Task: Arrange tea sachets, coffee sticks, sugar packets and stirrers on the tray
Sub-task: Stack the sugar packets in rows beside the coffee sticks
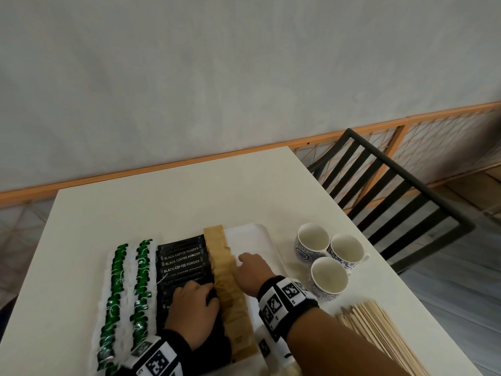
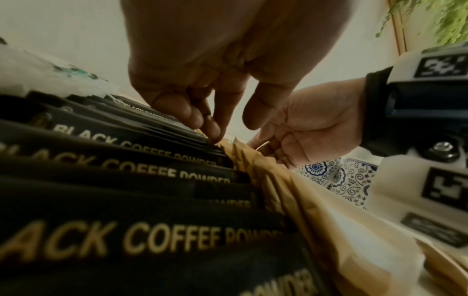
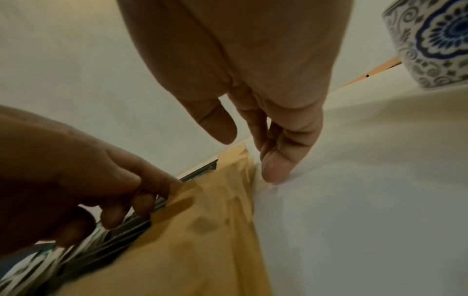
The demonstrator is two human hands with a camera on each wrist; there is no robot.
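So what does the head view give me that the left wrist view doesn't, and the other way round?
Only the head view shows the two rows of green tea sachets, the wooden stirrers lying off the tray on the table, all three cups and the tray's bare right part.

Only the left wrist view shows the left hand's fingertips at the seam between the coffee and brown rows.

Both show the black coffee sticks, the brown sugar packets, the left hand and the right hand.
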